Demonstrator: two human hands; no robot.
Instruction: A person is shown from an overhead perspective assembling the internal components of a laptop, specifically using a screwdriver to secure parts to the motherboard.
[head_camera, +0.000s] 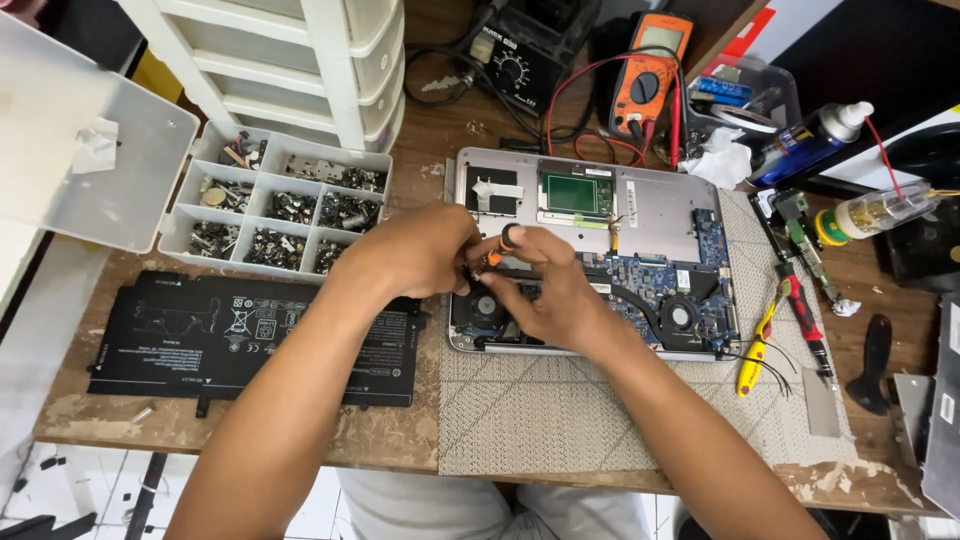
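**Both hands on the screwdriver, down in the fan corner of the open laptop**

So here's how it sits. The opened laptop (600, 250) lies belly-up on the grey mat (560, 420) in front of me, blue board on my right half, one fan at the near-left corner and another further right. My right hand (550, 295) has its fingers closed around the small orange-and-black screwdriver (500, 248), thumb and forefinger up by the cap. My left hand (420, 250) comes in from the other side with fingertips pinched together at the lower shaft, right by the tip, steadying it as far as I can tell. The exact contact is hidden behind my knuckles.

The bit that matters: the driver's long axis runs from the cap, up and away from me, down toward the near-left fan area, tilted rather than straight up. The tip end sits just under my left fingers, so the left hand is nearer the spot on the board while the right holds the top.

Off to my left are the removed black battery pack (250, 340) and the open parts box (280, 215) full of screws. Yellow and red hand tools (790, 320) rest on my right, well apart from my hands, and the orange multimeter (650, 80) sits at the back.
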